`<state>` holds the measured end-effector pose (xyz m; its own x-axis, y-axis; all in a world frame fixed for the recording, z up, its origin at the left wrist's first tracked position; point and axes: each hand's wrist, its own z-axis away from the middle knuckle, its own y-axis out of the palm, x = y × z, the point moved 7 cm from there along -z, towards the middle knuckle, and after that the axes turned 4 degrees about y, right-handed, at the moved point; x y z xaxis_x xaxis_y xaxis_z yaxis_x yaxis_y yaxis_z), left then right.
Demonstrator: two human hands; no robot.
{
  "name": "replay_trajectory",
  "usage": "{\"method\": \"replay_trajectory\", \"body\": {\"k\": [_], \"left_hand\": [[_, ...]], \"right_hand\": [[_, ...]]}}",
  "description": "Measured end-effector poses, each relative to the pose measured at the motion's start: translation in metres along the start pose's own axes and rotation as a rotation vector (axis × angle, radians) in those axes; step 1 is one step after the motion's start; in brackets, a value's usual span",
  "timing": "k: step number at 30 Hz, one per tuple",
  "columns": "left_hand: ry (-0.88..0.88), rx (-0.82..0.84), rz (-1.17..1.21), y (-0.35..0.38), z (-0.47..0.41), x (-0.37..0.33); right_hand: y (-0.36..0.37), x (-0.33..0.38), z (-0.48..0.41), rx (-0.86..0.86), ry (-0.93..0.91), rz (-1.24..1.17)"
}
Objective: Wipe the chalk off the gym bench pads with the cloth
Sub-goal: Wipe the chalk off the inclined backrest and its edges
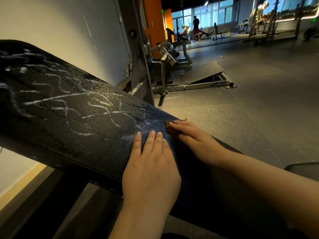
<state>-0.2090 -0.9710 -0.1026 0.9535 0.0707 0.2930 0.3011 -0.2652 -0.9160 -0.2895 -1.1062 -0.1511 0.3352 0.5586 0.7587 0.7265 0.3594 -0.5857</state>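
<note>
Main worry imo: the cloth [170, 128] sits right at the edge of the pad [96, 149], under the right hand [195, 138], and only a small brown corner shows past the fingertips. That hand lies flat, fingers stretched out, pressing rather than gripping, so a long push could bunch the cloth up or send it off the edge. Dry chalk [51, 99] probably smears into the grain instead of lifting, too. The left hand [150, 163] lies flat just beside the right, fingers straight and together, holding nothing, so it could smudge things.

Pad itself: black, pebbly, cracked-looking vinyl, sloping up and away to the left of both hands. White squiggles run all over it beyond the left fingertips, while the patch under the hands looks mostly clean. Barely started, I'd say.
</note>
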Motion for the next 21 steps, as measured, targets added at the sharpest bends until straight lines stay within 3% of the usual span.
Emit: {"method": "replay_trajectory", "body": {"k": [2, 6, 8, 11, 13, 18, 21], "left_hand": [[0.002, 0.002, 0.002, 0.001, -0.001, 0.000], [-0.002, 0.007, 0.010, 0.001, 0.000, -0.001], [-0.017, 0.005, 0.004, -0.002, 0.000, 0.000], [-0.005, 0.005, 0.012, 0.000, 0.001, 0.001], [-0.003, 0.006, 0.013, -0.001, 0.000, 0.000], [-0.001, 0.028, -0.001, -0.001, -0.001, -0.001], [-0.009, 0.026, -0.005, 0.000, 0.000, 0.000]], "right_hand": [[-0.008, -0.014, -0.003, 0.036, 0.002, 0.026], [-0.014, -0.033, -0.037, -0.214, 0.242, 0.000], [0.000, -0.007, -0.034, -0.213, 0.163, -0.029], [0.012, 0.027, -0.001, -0.065, -0.055, -0.030], [0.005, 0.015, 0.011, -0.004, -0.117, 0.038], [-0.017, -0.050, -0.029, -0.181, 0.312, 0.040], [0.002, -0.016, -0.023, -0.110, 0.192, -0.044]]}}
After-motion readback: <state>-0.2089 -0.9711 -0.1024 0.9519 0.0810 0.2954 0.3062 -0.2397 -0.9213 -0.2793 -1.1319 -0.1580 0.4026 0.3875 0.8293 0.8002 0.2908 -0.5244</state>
